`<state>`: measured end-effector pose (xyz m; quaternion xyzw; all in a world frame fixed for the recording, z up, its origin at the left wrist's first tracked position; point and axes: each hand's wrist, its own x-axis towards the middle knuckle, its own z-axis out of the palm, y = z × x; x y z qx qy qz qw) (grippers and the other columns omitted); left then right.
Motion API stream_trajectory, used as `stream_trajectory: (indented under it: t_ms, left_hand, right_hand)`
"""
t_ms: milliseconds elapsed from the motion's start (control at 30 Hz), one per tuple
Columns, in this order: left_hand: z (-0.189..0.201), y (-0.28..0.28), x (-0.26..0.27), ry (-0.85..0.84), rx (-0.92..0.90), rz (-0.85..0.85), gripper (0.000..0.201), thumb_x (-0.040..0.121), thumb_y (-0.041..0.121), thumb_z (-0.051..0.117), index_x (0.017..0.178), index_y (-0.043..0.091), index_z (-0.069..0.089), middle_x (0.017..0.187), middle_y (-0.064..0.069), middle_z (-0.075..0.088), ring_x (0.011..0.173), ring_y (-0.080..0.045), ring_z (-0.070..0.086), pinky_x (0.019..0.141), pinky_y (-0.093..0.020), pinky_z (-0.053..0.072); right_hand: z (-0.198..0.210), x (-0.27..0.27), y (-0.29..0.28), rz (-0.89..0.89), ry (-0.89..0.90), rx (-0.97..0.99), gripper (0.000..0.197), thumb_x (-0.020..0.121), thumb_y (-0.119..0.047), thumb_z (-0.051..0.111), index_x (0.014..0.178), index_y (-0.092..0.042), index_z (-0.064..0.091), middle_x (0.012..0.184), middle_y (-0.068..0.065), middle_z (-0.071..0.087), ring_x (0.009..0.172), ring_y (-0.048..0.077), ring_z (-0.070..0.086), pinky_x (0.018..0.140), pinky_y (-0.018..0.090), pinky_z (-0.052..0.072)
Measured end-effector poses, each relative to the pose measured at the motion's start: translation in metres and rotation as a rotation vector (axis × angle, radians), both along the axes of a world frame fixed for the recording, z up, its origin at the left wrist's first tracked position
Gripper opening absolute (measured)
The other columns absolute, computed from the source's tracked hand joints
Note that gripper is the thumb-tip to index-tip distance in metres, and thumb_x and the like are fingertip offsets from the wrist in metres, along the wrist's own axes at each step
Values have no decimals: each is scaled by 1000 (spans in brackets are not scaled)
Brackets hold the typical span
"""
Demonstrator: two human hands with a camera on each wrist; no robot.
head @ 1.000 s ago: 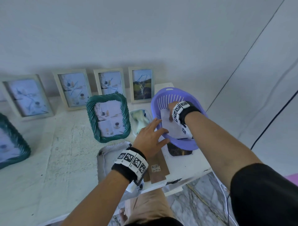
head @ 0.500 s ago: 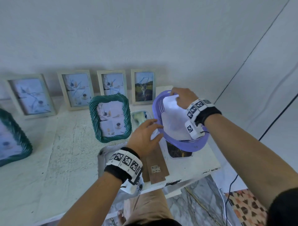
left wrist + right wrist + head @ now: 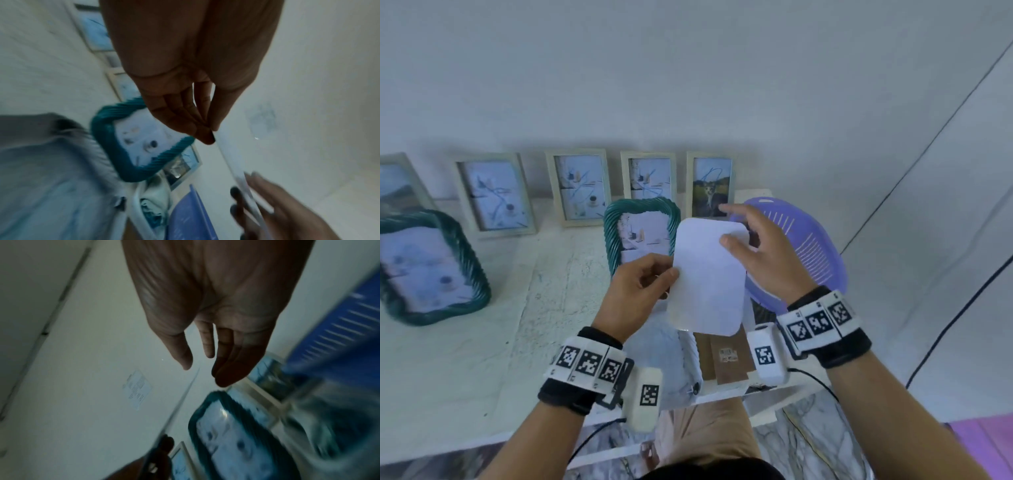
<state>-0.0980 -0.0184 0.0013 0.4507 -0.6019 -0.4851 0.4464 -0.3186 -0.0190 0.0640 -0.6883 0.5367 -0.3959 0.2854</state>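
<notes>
A white card (image 3: 707, 277) with rounded corners is held upright over the table's front edge, between my two hands. My left hand (image 3: 669, 275) pinches its left edge with thumb and fingertips; the left wrist view shows those fingertips (image 3: 208, 136) closed on the thin edge (image 3: 236, 164). My right hand (image 3: 734, 238) holds the upper right corner, thumb on the near face and fingers behind, index finger stretched out. In the right wrist view the card (image 3: 123, 369) shows a small printed label beside my right hand (image 3: 200, 369).
A purple slotted basket (image 3: 808, 240) stands at the table's right end. A teal rope frame (image 3: 640, 219) stands behind the card, another (image 3: 431, 267) at left. Several pale frames (image 3: 580, 186) lean on the wall. A brown backing board (image 3: 722, 356) and a pale frame (image 3: 664, 349) lie flat below.
My right hand lifted the white card out of the purple basket and carried it left. My left hand rose from the table and took the card's left edge.
</notes>
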Motion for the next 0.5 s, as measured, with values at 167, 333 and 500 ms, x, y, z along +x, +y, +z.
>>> stream_trajectory:
  t_ms: [167, 333, 500]
  left_hand:
    - [-35, 31, 42, 97, 216, 170, 11, 89, 5, 65, 97, 8, 70, 92, -20, 72, 82, -28, 67, 76, -35, 59]
    - [-68, 57, 70, -187, 234, 170, 9, 88, 15, 69, 96, 18, 72, 86, -2, 75, 73, -9, 69, 72, -21, 55]
    - [-97, 74, 87, -514, 58, 251, 21, 86, 22, 70, 107, 24, 68, 98, 7, 64, 83, -1, 60, 69, -3, 40]
  right_hand:
    - [-60, 29, 33, -99, -199, 300, 30, 90, -19, 66, 119, -16, 59, 93, 14, 67, 84, 24, 67, 74, 39, 57]
    - [-107, 53, 62, -78, -205, 414, 19, 89, -5, 62, 106, -14, 63, 95, 9, 69, 88, 18, 67, 73, 33, 57]
    - [-130, 62, 72, -119, -49, 449, 19, 88, -10, 62, 103, -22, 64, 87, -1, 69, 81, 14, 65, 79, 39, 56]
